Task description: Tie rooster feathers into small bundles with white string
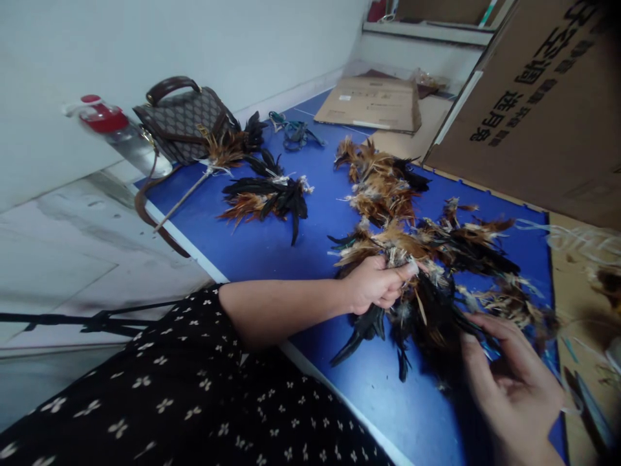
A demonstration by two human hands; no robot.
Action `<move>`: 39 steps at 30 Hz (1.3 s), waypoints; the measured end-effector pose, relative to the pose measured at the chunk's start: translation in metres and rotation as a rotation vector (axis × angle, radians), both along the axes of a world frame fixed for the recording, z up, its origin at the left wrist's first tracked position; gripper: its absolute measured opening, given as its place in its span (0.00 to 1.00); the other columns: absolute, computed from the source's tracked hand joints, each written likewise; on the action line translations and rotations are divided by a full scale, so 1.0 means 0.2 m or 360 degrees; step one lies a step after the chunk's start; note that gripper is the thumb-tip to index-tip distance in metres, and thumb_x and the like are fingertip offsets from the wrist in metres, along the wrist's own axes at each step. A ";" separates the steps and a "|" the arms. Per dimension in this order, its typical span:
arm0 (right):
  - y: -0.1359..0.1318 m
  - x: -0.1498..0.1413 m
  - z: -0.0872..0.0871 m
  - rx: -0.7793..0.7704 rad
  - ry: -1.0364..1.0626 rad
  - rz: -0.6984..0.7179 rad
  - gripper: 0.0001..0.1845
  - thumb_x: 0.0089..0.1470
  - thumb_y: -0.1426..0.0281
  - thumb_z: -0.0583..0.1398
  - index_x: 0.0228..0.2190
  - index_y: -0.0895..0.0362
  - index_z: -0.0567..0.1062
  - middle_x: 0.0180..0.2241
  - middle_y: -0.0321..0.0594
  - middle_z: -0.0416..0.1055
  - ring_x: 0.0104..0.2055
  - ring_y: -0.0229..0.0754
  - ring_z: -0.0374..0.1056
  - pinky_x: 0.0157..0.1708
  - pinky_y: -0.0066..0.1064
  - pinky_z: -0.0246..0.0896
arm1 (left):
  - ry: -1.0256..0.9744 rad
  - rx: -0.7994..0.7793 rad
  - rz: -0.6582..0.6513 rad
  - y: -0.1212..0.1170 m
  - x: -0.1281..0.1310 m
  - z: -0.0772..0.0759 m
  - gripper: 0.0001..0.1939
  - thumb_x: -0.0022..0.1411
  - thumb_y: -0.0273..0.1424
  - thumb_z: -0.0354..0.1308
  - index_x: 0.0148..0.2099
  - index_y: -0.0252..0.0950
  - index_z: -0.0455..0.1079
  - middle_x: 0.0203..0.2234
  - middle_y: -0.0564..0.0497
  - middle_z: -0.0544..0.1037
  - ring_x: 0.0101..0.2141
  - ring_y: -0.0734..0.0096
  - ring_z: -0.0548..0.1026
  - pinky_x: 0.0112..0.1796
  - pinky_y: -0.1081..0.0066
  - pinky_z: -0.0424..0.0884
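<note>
One bunch of feathers (422, 317) fills the closed left hand (372, 285); the right hand (514, 378) pinches a dark feather (461, 316).

1. Left forearm (291, 304): reaches rightward across the front of the body.
2. Left hand (374, 285): fingers curled tight, thumb (tip pointing right) on top.
3. Right hand (515, 382): thumb and index finger close together; tip contact is hard to confirm.

craft workshop with feather bundles (381, 184)
</note>
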State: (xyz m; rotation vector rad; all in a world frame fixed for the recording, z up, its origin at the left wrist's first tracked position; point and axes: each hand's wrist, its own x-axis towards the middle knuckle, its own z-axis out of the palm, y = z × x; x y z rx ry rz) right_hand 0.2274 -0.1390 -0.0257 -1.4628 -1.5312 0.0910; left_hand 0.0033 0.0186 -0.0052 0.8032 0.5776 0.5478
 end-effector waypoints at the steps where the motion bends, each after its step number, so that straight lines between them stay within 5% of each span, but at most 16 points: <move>1: 0.00 0.00 0.00 -0.0010 0.0017 -0.0014 0.12 0.73 0.60 0.72 0.52 0.51 0.88 0.48 0.48 0.86 0.50 0.56 0.84 0.56 0.52 0.81 | -0.0007 0.0002 0.0005 0.00 0.00 0.00 0.25 0.69 0.54 0.79 0.50 0.39 0.80 0.20 0.68 0.50 0.20 0.81 0.44 0.23 0.76 0.43; 9: 0.00 0.01 -0.05 0.0046 0.0032 -0.0087 0.07 0.73 0.61 0.73 0.43 0.51 0.87 0.42 0.43 0.85 0.44 0.51 0.84 0.57 0.49 0.82 | 0.0033 -0.0068 0.0045 0.00 0.00 0.02 0.18 0.75 0.47 0.76 0.50 0.38 0.80 0.19 0.67 0.51 0.19 0.80 0.46 0.23 0.76 0.42; 15: 0.01 -0.02 -0.02 0.0189 -0.0001 -0.0228 0.05 0.73 0.64 0.74 0.42 0.52 0.86 0.40 0.43 0.85 0.41 0.49 0.83 0.50 0.44 0.81 | 0.0068 -0.0144 0.0140 -0.01 0.01 0.04 0.21 0.68 0.47 0.81 0.46 0.38 0.80 0.21 0.67 0.53 0.19 0.82 0.46 0.22 0.76 0.41; 22: 0.05 -0.09 0.02 0.0287 -0.0019 -0.0169 0.06 0.72 0.66 0.73 0.41 0.52 0.85 0.37 0.40 0.83 0.37 0.48 0.81 0.44 0.44 0.79 | 0.0036 -0.0321 0.0309 -0.03 0.02 0.08 0.09 0.77 0.37 0.68 0.44 0.37 0.79 0.21 0.66 0.52 0.20 0.81 0.43 0.22 0.75 0.39; 28: 0.07 -0.11 0.02 0.0307 -0.0035 -0.0174 0.06 0.73 0.66 0.72 0.41 0.53 0.83 0.36 0.40 0.81 0.36 0.47 0.79 0.43 0.44 0.77 | 0.0014 -0.0407 0.0374 -0.02 0.02 0.11 0.08 0.75 0.35 0.69 0.43 0.36 0.79 0.21 0.65 0.54 0.19 0.81 0.44 0.22 0.75 0.39; 39: 0.06 -0.17 0.07 0.0206 0.0021 -0.0220 0.13 0.75 0.55 0.71 0.40 0.48 0.82 0.37 0.46 0.81 0.39 0.54 0.80 0.49 0.58 0.83 | -0.0014 -0.0425 0.0463 0.00 0.02 0.16 0.14 0.73 0.36 0.77 0.40 0.35 0.78 0.20 0.66 0.53 0.20 0.82 0.45 0.23 0.75 0.39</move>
